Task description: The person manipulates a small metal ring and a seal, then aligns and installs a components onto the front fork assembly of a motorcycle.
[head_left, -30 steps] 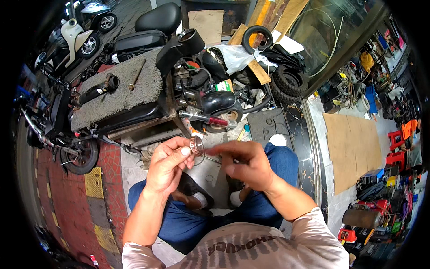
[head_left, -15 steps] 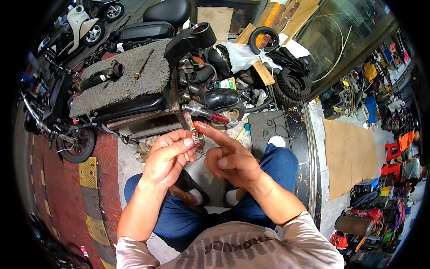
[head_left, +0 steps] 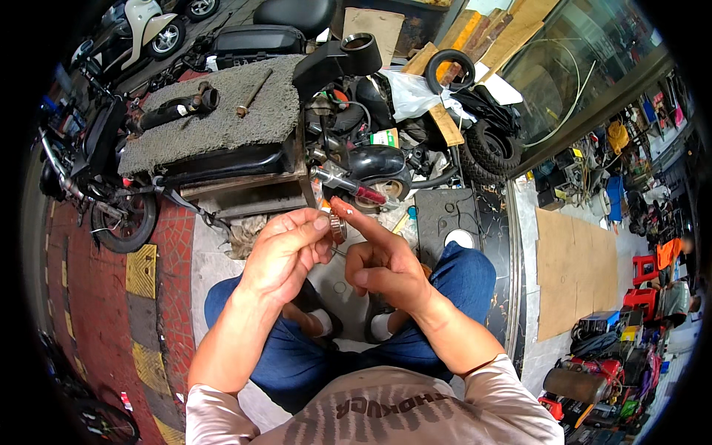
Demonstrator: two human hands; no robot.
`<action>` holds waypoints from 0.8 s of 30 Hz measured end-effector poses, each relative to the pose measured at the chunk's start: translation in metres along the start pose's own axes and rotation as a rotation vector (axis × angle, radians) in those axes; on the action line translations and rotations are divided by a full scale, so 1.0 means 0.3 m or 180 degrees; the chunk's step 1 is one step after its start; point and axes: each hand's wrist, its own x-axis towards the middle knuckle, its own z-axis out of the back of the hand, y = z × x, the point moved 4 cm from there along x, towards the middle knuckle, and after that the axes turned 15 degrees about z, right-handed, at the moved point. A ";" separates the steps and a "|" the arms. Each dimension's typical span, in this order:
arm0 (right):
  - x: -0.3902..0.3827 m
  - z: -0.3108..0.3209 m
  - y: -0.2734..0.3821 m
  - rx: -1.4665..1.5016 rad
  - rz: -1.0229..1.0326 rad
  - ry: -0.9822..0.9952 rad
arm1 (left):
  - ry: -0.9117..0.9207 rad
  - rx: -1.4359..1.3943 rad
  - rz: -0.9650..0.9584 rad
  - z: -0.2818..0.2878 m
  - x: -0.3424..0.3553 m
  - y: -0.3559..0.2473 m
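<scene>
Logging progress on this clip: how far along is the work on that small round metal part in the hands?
Done: the small round metal part is off the scooter and up in front of the person. In hand: the left hand pinches it in a fingertip grip, and the right hand presses its index fingertip to the part's face. Left: nothing is refitted; the stripped scooter sits open, with a bolt lying on its grey mat.

Small ring part (head_left: 338, 225) at centre: dull metal. Seat cover (head_left: 215, 119) upper left: rough grey carpet-like cloth. Cardboard sheet (head_left: 575, 271) right: matt.
</scene>
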 end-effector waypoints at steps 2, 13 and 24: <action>-0.005 0.002 -0.002 -0.0185 0.0046 0.0009 | -0.0011 -0.0012 0.0012 0.001 0.002 0.001; -0.012 0.002 0.058 -0.2805 0.0767 0.0483 | -0.0010 -0.0005 0.0061 -0.002 -0.001 0.001; 0.000 0.003 0.067 -0.2460 0.0732 0.0123 | -0.0064 -0.0119 0.0092 -0.018 -0.004 -0.009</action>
